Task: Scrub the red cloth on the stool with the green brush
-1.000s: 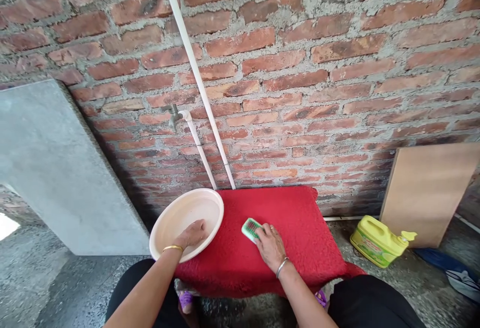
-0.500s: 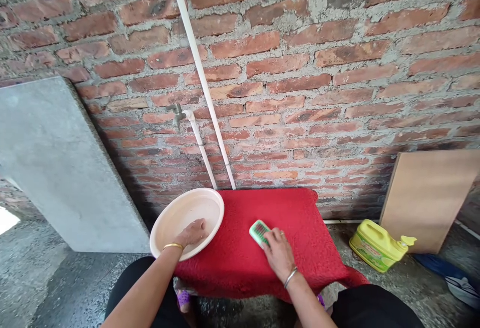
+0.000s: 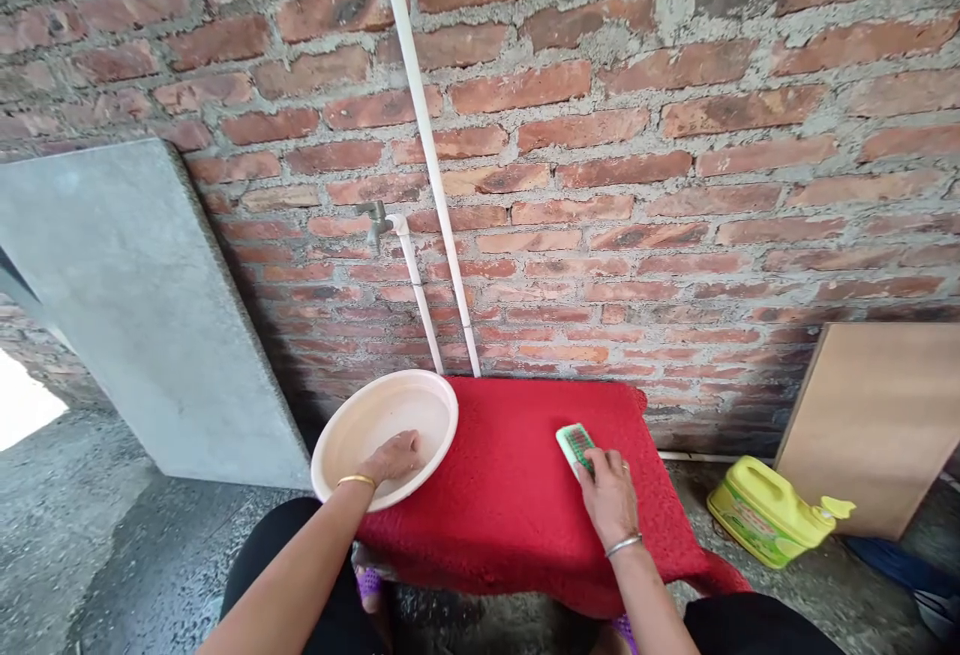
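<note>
My right hand (image 3: pixel 611 500) grips the near end of a white and green scrubbing brush (image 3: pixel 574 443) above the right part of a red cloth (image 3: pixel 517 495). The brush's green face with darker red rows is turned up toward me. At the left, a pale plastic basin (image 3: pixel 334 440) stands on the cloth-covered surface. My left hand (image 3: pixel 394 457) reaches over its near rim and is low inside, fingers curled closed. Whether anything lies within those fingers is hidden.
Behind stands a brick wall (image 3: pixel 540 180) with a tap (image 3: pixel 375 225) and white pipes (image 3: pixel 431 135). A grey slab (image 3: pixel 150 305) leans at left. On the right floor are a yellow jug (image 3: pixel 776 515) and a brown board (image 3: pixel 877 425).
My right hand and the brush have moved to the right across the red cloth. My left hand stays in the basin. The view has shifted slightly.
</note>
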`<state>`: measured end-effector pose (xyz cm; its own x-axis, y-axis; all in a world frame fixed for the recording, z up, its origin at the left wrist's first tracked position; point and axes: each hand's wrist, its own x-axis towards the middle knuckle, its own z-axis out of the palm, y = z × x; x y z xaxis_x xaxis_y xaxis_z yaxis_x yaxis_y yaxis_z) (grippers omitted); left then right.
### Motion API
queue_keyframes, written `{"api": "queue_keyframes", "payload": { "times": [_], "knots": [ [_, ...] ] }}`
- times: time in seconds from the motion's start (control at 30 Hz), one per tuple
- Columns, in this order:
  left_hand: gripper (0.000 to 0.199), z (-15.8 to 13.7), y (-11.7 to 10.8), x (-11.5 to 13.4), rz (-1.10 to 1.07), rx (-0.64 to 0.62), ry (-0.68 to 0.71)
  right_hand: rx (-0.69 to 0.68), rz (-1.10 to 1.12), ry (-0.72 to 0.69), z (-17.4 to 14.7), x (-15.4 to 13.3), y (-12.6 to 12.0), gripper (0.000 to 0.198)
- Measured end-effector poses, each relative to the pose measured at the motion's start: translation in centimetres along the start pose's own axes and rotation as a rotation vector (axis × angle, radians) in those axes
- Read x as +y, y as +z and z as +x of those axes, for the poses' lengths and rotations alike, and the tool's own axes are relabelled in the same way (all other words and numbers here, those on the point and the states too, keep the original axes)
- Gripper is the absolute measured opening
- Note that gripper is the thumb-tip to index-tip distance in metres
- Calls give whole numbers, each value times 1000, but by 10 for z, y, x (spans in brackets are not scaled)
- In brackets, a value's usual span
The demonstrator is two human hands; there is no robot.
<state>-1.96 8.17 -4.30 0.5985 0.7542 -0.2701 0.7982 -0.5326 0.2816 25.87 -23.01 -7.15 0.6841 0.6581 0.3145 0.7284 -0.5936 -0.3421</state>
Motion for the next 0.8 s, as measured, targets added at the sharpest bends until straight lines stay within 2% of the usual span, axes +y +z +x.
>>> {"api": "queue_keyframes", "payload": {
  "times": [0.17, 0.23, 0.3, 0.43, 0.5, 0.57, 0.67, 0.8],
  "knots": [
    [16, 3, 3, -4, 11, 8, 11, -132, 158, -337, -35, -62, 20, 15],
    [16, 3, 3, -4, 10, 6, 6, -160, 147, -368, -38, -69, 24, 16],
    [15, 2, 2, -3, 2, 8, 4, -124, 110, -292, -31, -58, 24, 16],
    [15, -1, 0, 0, -10, 16, 2, -3, 26, -63, -3, -5, 12, 19],
    [15, -3, -1, 2, -9, 14, 3, 29, 6, -4, 6, 13, 6, 23],
    [15, -4, -3, 3, -8, 12, 10, 41, 8, 5, 6, 16, 4, 23],
    [15, -5, -4, 4, -3, 4, 12, 7, 58, -84, -10, -12, 10, 18],
    [15, -5, -5, 4, 7, 11, 14, -141, 141, -335, -38, -65, 24, 17]
  ]
}}
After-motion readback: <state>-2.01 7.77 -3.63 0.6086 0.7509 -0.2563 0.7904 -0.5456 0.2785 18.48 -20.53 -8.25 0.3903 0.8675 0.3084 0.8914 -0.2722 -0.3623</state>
